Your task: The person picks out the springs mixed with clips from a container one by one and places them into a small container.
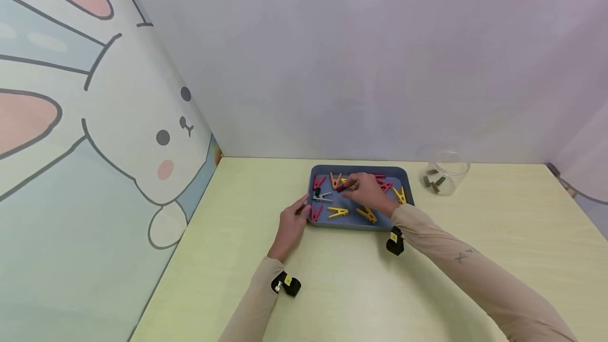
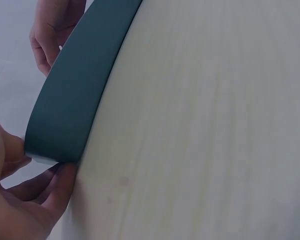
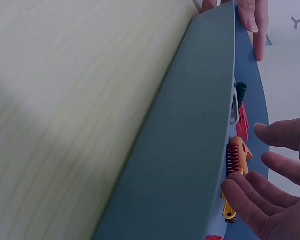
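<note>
A blue-grey tray [image 1: 359,226] holds several red, yellow and orange plastic clips, among them an orange clip [image 1: 335,181] and a yellow clip [image 1: 338,212]. A grey clip [image 1: 322,197] lies near the left side, with a dark green coil [image 1: 317,192] beside it. My left hand [image 1: 291,226] pinches the tray's left end wall, seen at the corner in the left wrist view. Over the tray's middle is my right hand [image 1: 368,191]. Its thumb and fingers are spread in the right wrist view, close to a dark red coil [image 3: 232,159] and a yellow clip [image 3: 229,207].
A clear plastic cup [image 1: 453,165] stands right of the tray, with several small dark pieces [image 1: 434,182] in it. The pale wooden table [image 1: 332,278] meets a light wall behind the tray. A rabbit drawing covers the left wall.
</note>
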Motion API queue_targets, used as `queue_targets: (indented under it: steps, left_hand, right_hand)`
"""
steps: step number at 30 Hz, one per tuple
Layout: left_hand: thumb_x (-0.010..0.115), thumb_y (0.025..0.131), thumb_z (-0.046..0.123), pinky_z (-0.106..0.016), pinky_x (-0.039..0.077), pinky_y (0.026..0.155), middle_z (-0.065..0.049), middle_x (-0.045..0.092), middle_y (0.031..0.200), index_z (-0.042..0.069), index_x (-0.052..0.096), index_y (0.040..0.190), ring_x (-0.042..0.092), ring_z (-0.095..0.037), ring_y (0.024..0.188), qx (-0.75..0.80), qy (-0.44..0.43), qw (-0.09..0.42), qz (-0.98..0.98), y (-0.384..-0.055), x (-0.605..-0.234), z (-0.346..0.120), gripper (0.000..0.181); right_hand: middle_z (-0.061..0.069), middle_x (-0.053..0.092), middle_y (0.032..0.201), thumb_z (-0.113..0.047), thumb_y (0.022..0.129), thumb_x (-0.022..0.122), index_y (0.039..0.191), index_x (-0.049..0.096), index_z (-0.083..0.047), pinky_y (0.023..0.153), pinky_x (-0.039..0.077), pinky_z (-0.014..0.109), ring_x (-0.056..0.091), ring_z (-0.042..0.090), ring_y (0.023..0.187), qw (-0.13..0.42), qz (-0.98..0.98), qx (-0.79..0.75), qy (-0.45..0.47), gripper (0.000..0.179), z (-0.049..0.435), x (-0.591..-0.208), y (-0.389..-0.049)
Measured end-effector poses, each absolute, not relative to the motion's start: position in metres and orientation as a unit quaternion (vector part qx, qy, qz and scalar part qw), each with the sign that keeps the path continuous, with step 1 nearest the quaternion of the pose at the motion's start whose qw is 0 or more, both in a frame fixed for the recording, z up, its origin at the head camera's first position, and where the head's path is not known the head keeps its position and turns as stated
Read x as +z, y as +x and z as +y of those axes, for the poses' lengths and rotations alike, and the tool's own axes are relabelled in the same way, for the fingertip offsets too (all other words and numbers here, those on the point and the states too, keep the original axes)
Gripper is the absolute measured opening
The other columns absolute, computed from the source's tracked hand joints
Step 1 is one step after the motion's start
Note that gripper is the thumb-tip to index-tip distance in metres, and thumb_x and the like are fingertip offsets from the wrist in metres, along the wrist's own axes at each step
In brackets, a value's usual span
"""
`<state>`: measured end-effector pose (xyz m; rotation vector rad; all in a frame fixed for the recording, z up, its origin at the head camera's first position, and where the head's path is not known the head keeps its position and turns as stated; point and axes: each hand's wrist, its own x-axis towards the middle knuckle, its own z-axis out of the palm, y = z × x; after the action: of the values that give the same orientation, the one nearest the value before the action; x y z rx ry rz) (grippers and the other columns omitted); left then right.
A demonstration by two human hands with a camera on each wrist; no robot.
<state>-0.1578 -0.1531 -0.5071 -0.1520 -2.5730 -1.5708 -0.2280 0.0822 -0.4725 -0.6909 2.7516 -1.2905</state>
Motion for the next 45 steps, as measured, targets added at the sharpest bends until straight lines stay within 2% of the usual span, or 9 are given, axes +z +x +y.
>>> queue_targets:
  steps: [6,13,20,26,35,45]
  left_hand:
    - [0.056,0.096,0.015,-0.031,0.045,0.077,-0.007,0.066,0.102,0.009,0.054,0.135,0.055,-0.014,0.085,-0.515,-0.059,0.067,-0.852,-0.158,-0.506,-0.153,0.039]
    - [0.054,0.097,0.016,-0.026,0.042,0.067,-0.005,0.066,0.096,0.011,0.054,0.135,0.05,-0.011,0.07,-0.504,-0.054,0.064,-0.86,-0.157,-0.503,-0.152,0.039]
    - [0.054,0.098,0.017,-0.025,0.042,0.067,-0.004,0.066,0.099,0.012,0.053,0.137,0.051,-0.012,0.072,-0.511,-0.051,0.059,-0.856,-0.157,-0.502,-0.153,0.039]
    - [0.054,0.098,0.019,-0.024,0.042,0.066,-0.003,0.065,0.098,0.013,0.053,0.137,0.05,-0.011,0.072,-0.513,-0.051,0.056,-0.855,-0.159,-0.505,-0.153,0.039]
    - [0.053,0.098,0.02,-0.026,0.042,0.069,-0.003,0.065,0.098,0.012,0.053,0.137,0.051,-0.013,0.074,-0.51,-0.051,0.058,-0.857,-0.159,-0.506,-0.151,0.039]
    - [0.053,0.098,0.019,-0.027,0.043,0.07,-0.003,0.064,0.098,0.012,0.053,0.137,0.052,-0.014,0.078,-0.511,-0.046,0.056,-0.856,-0.158,-0.505,-0.15,0.039]
  right_hand:
    - [0.013,0.065,0.1,-0.012,0.084,0.072,0.1,0.068,-0.002,0.068,0.052,0.037,0.062,0.024,0.083,0.037,0.885,-0.411,-0.214,0.019,0.078,-0.473,-0.231]
    - [0.014,0.065,0.099,-0.011,0.083,0.073,0.1,0.068,0.0,0.072,0.051,0.039,0.061,0.024,0.084,0.031,0.895,-0.392,-0.211,0.021,0.073,-0.47,-0.232]
    - [0.008,0.066,0.09,-0.013,0.081,0.075,0.095,0.068,-0.002,0.068,0.051,0.037,0.061,0.021,0.079,0.008,0.905,-0.372,-0.205,0.019,0.069,-0.474,-0.238]
    - [0.011,0.066,0.093,-0.01,0.082,0.074,0.095,0.068,-0.003,0.069,0.052,0.037,0.061,0.022,0.081,0.006,0.906,-0.371,-0.204,0.016,0.066,-0.475,-0.24]
    - [0.012,0.066,0.088,-0.005,0.083,0.07,0.095,0.069,0.001,0.067,0.053,0.036,0.062,0.019,0.074,-0.001,0.92,-0.338,-0.198,0.013,0.053,-0.473,-0.238]
    - [0.011,0.062,0.084,-0.006,0.083,0.068,0.091,0.068,0.0,0.06,0.049,0.034,0.057,0.021,0.071,-0.021,0.943,-0.279,-0.18,0.009,0.045,-0.48,-0.242]
